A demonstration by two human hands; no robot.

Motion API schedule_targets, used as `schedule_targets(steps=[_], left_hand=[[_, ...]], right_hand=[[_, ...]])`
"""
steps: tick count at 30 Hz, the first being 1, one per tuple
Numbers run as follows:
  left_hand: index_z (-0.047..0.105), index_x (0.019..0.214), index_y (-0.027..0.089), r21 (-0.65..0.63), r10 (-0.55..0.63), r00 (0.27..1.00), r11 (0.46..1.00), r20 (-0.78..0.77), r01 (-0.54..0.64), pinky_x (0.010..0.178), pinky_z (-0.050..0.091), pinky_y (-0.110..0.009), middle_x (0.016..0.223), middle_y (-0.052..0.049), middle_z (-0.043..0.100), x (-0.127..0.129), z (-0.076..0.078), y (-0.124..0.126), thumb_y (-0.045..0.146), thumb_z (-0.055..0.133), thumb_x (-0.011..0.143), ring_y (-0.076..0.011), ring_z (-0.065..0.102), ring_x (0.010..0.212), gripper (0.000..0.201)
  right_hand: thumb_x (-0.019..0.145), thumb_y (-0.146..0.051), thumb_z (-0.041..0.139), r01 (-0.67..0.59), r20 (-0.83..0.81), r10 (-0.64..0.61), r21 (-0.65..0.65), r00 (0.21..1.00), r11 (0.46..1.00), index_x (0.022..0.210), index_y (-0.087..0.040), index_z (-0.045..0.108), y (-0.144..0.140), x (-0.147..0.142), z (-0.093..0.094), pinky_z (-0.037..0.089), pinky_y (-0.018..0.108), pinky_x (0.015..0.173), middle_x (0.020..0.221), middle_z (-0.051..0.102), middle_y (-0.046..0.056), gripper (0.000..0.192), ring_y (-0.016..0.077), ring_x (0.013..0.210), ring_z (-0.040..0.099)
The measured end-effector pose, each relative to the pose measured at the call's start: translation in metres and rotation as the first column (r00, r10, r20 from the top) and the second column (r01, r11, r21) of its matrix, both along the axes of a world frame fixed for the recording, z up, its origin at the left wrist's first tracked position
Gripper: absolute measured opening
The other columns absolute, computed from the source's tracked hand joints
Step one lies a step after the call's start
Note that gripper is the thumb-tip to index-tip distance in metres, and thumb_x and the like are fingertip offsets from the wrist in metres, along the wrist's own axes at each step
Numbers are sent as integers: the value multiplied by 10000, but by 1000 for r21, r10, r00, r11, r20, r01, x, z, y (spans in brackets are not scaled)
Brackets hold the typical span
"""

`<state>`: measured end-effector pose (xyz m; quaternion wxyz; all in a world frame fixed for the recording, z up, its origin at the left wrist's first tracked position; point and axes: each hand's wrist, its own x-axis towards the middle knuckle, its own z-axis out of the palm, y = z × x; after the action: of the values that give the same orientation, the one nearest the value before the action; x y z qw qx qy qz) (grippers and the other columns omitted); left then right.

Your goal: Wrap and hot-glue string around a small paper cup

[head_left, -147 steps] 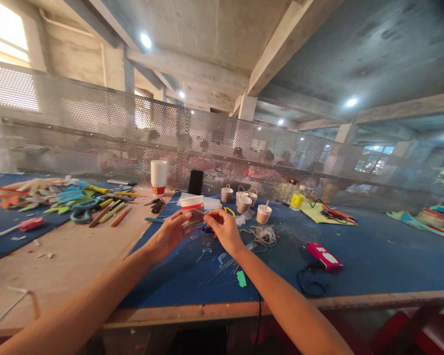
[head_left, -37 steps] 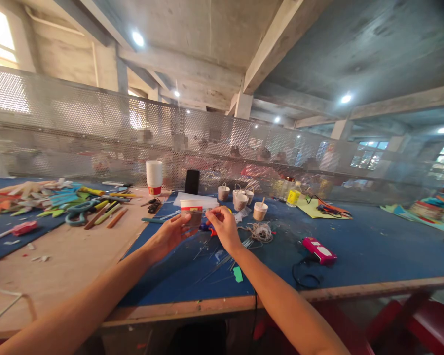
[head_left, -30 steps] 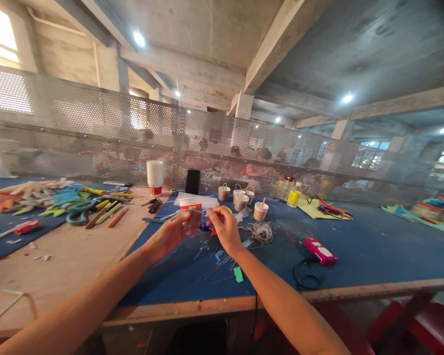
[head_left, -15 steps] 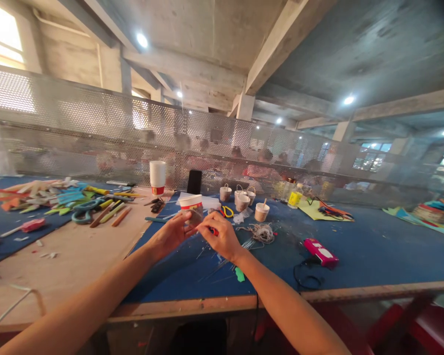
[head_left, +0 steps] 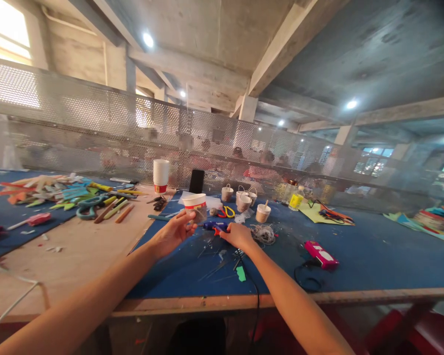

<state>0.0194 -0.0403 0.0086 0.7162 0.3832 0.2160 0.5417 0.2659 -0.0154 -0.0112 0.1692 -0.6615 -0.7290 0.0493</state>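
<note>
My left hand (head_left: 177, 230) is closed around a paper cup (head_left: 195, 201) with a white rim and a red band, its lower part wrapped in something greyish-brown. My right hand (head_left: 239, 234) grips a blue hot glue gun (head_left: 215, 225) with a red trigger, its nozzle pointing left toward the cup. A dark cord (head_left: 252, 281) runs from below that hand over the table's front edge. To its right lies a loose coil of grey cord (head_left: 264, 233). Yellow-handled scissors (head_left: 228, 211) rest behind the glue gun.
Several wrapped little cups with handles (head_left: 243, 199) stand behind. A cup stack (head_left: 161, 175) and a black phone (head_left: 196, 181) are at the back. Craft sticks and foam strips (head_left: 48, 190) lie left. A pink box (head_left: 321, 254) is right. A perforated metal screen (head_left: 207, 123) closes the back.
My right hand has left the cup's side and moved right and slightly down, now holding the glue gun. The left hand still holds the cup, shifted slightly right in view.
</note>
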Motion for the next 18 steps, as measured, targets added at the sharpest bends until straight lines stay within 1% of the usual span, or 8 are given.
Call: schedule_targets(steps=[2, 4, 7, 10, 13, 14, 16, 18], left_hand=[[714, 1005, 192, 6, 8, 1000, 1000, 2, -8, 583, 582, -170, 871, 0, 778, -1, 0, 1, 129, 790, 788, -97, 705, 609, 239], [711, 970, 191, -8, 23, 1000, 1000, 3, -23, 590, 584, -178, 835, 4, 770, -1, 1, 2, 126, 792, 779, -111, 715, 626, 218], [700, 931, 191, -32, 46, 999, 998, 6, -45, 587, 588, -183, 793, 15, 755, -1, 5, 0, 125, 797, 770, -120, 723, 629, 200], [683, 910, 189, -33, 64, 998, 997, 1, -64, 586, 597, -182, 790, 19, 749, 0, 7, -1, 121, 798, 768, -123, 733, 636, 194], [671, 915, 183, -31, 85, 996, 996, -21, -85, 582, 601, -177, 826, 3, 760, 0, 5, 0, 130, 799, 770, -122, 738, 634, 200], [673, 936, 185, -27, 90, 995, 995, -31, -91, 582, 602, -176, 841, 0, 764, 0, 4, 1, 138, 800, 771, -121, 738, 633, 214], [677, 980, 192, -15, 97, 994, 995, -51, -98, 587, 606, -175, 864, -2, 769, -1, 2, 3, 156, 807, 770, -118, 739, 632, 249], [685, 1007, 202, -6, 98, 993, 995, -70, -98, 586, 602, -171, 875, 1, 772, -1, 0, 5, 167, 813, 767, -111, 732, 620, 274]], right_hand=[[792, -506, 682, 20, -88, -18, 13, 996, 1000, 656, -203, 658, 2, 2, 1, 428, 306, 656, 745, 744, 94, 333, 285, 830, 713], [753, -473, 724, 9, -363, -13, -11, 932, 1000, 562, -201, 599, 4, 6, 3, 442, 292, 630, 588, 673, 59, 355, 252, 730, 694], [740, -490, 723, -52, -742, 12, -31, 670, 998, 612, -200, 597, 7, 10, 7, 482, 272, 581, 540, 616, 8, 341, 185, 598, 637], [769, -544, 656, -120, -883, 65, 10, 465, 993, 777, -189, 633, 7, 10, 13, 541, 285, 610, 681, 661, 7, 356, 149, 601, 618], [711, -497, 712, -259, -983, 104, 62, 151, 964, 875, -182, 646, -2, 6, 21, 561, 293, 635, 773, 682, 22, 361, 149, 638, 629], [691, -464, 734, -302, -991, 108, 78, 84, 950, 919, -185, 651, -6, 5, 23, 557, 286, 625, 802, 690, 27, 369, 151, 646, 635], [688, -407, 742, -348, -990, 135, 109, 51, 931, 961, -189, 647, -15, 1, 29, 523, 251, 575, 827, 694, 29, 363, 134, 621, 616], [711, -386, 726, -365, -979, 192, 153, 72, 918, 898, -185, 632, -22, -2, 34, 455, 222, 509, 733, 651, 3, 291, 107, 545, 542]])
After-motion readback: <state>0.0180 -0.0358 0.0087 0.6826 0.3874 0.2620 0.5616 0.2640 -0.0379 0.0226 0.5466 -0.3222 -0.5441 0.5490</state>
